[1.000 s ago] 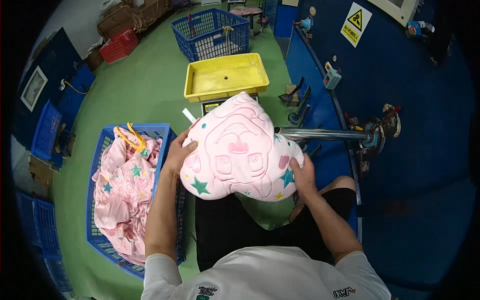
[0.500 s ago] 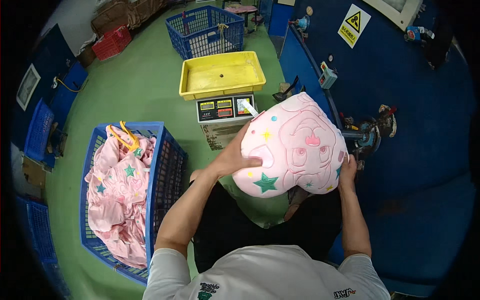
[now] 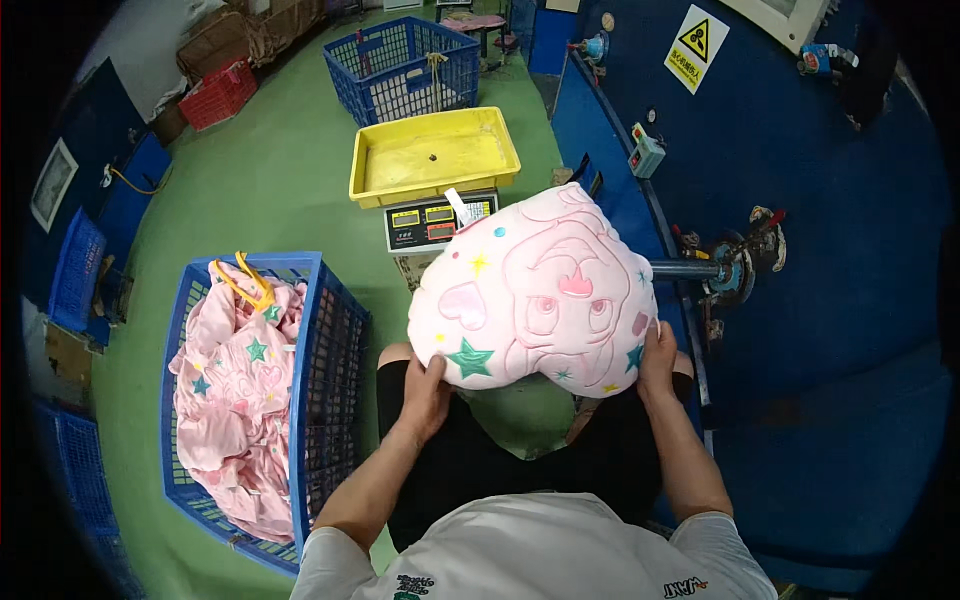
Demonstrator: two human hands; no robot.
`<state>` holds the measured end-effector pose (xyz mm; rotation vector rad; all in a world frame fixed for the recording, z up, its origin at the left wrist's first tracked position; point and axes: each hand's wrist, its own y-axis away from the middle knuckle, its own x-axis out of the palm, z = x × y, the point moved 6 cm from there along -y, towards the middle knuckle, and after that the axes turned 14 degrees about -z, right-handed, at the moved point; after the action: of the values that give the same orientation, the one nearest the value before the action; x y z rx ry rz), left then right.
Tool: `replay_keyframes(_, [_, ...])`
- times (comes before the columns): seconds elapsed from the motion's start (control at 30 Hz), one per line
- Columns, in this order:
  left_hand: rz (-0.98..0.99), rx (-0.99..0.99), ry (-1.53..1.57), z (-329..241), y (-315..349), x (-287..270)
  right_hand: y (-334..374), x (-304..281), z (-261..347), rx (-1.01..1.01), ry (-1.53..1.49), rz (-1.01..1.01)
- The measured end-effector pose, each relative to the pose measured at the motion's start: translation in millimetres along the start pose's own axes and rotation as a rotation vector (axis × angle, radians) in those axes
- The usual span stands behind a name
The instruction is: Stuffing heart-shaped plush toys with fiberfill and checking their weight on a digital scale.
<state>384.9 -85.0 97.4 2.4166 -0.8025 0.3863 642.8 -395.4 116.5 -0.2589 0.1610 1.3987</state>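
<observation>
A plump pink cushion (image 3: 545,275), shaped like a heart and embroidered with a cartoon face, stars and small hearts, is held up above my knees. The face is upside down to me. My left hand (image 3: 426,396) grips its near left edge, thumb on top. At the near right edge my right hand (image 3: 656,362) is closed on it too. The fingers under the cushion are hidden. A metal pipe (image 3: 690,270) from the blue machine runs up to the cushion's right side; I cannot tell whether they touch. A white tag (image 3: 456,207) sticks out at the upper left edge.
At my left stands a blue crate (image 3: 325,345) full of limp pink covers (image 3: 235,400). Ahead, a yellow tray (image 3: 435,190) rests on a digital scale (image 3: 410,236). Another blue crate (image 3: 400,75) and a red crate (image 3: 218,95) stand farther off. A blue machine wall (image 3: 830,330) closes the right side.
The cushion has moved left and lies flatter and more fully in view. My left hand has shifted from its left face down to the near left edge. The right hand keeps its hold.
</observation>
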Motion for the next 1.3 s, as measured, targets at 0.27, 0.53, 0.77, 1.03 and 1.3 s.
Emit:
replay_keyframes(0.27, [-0.044, -0.106, 0.139, 66.7, 6.6, 53.5, 73.8, 59.4, 12.1, 0.140, -0.211, 0.143])
replay_keyframes(0.53, [-0.210, 0.261, -0.042, -81.3, -28.2, 16.8, 140.9, 111.7, 53.0, 0.099, -0.177, 0.669])
replay_keyframes(0.77, [-0.177, 0.260, -0.039, -174.6, -121.1, 0.6, 17.2, 82.5, 184.9, -0.860, 0.079, 0.139])
replay_keyframes(1.03, [-0.220, 0.092, 0.126, -169.2, -225.1, 88.2, -29.5, 112.3, 168.9, -0.930, 0.718, 0.136])
replay_keyframes(1.3, [-0.224, 0.119, -0.222, -117.4, -184.2, 65.7, -31.3, 109.9, 163.6, -0.985, 0.695, 0.089])
